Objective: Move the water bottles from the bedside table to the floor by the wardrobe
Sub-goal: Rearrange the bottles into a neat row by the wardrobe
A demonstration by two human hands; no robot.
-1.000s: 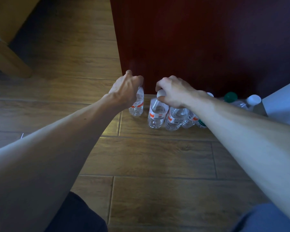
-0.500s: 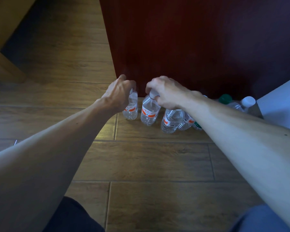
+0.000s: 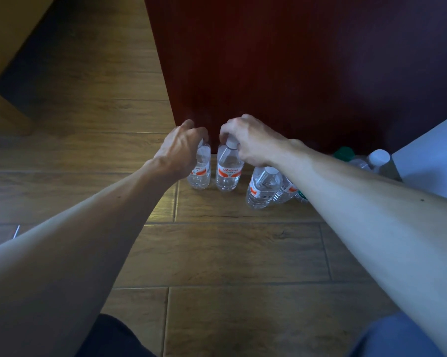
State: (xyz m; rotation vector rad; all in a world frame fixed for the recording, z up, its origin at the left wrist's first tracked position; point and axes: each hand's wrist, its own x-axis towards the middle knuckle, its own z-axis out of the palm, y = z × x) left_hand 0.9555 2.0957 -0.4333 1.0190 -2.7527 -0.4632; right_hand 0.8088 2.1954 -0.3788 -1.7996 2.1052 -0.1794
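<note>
Two clear water bottles with red-and-white labels stand upright on the wooden floor against the dark red wardrobe [image 3: 281,60]. My left hand [image 3: 179,146] grips the top of the left bottle [image 3: 200,173]. My right hand [image 3: 250,141] holds the white cap of the right bottle [image 3: 228,173]. The two bottles stand close together, almost touching. More bottles [image 3: 263,188] of the same kind stand in a row to the right, partly hidden under my right forearm.
A green-capped bottle [image 3: 343,153] and a white-capped bottle [image 3: 378,158] stand further right by a white surface [image 3: 433,161]. Light wooden furniture [image 3: 3,109] sits at the far left. Bare wooden floor [image 3: 230,253] lies in front of the bottles.
My right hand has shifted its bottle left, away from the row and up beside the left bottle. Both bottles now stand on the floor by the wardrobe.
</note>
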